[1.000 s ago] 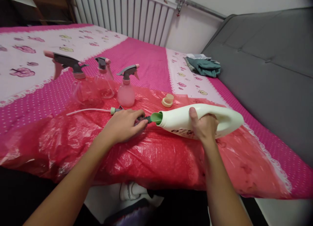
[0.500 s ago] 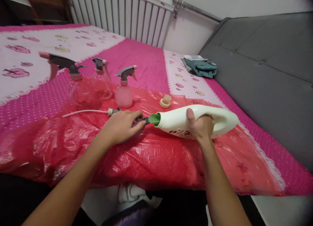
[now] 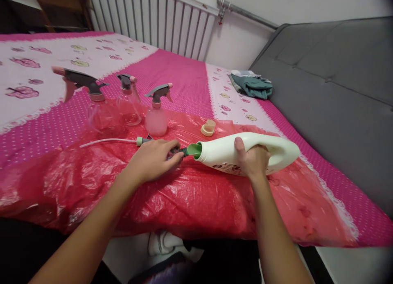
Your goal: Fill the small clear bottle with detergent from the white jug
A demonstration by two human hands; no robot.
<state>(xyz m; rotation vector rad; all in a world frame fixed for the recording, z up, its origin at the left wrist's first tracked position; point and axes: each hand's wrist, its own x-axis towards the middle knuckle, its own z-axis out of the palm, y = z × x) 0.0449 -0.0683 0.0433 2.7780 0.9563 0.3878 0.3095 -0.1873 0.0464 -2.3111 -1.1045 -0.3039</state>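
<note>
Standing beyond left hand [image 3: 154, 158]: spray bottles [image 3: 156, 121]

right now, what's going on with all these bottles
A person's right hand grips a pale handled jug, tipped onto its side, its green pouring spout at the neck of a bottle in the left hand. Whether liquid flows is not visible. Three trigger spray bottles stand beyond; a loose spray head and a cap lie on the red plastic sheet.

Left grip [image 3: 155, 158] palm down, curled; right grip [image 3: 254, 159] clenched, thumb [image 3: 239, 145] extended; forearms [image 3: 89, 224] angled inward.
</note>
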